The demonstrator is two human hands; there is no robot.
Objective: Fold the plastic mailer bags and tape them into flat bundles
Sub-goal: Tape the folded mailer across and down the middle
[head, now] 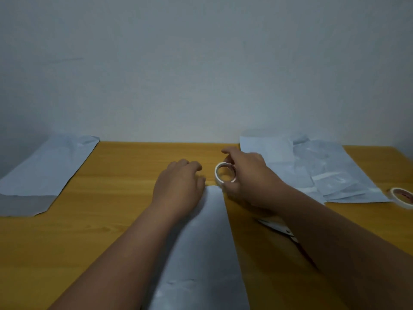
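Note:
A long folded grey-white mailer bag [205, 249] lies lengthwise on the wooden table [107, 211] in front of me. My left hand [178, 186] rests palm down on its far end, fingers curled. My right hand [245, 175] grips a small white tape roll [225, 173] just past the bag's far right corner, thumb and fingers around the ring. A flat mailer bag [47, 171] lies at the far left. Several more mailer bags [312, 168] lie overlapped at the far right.
A second tape roll [402, 196] sits near the table's right edge. Scissors [277, 227] lie on the table, partly hidden under my right forearm. A plain wall stands right behind the table's far edge.

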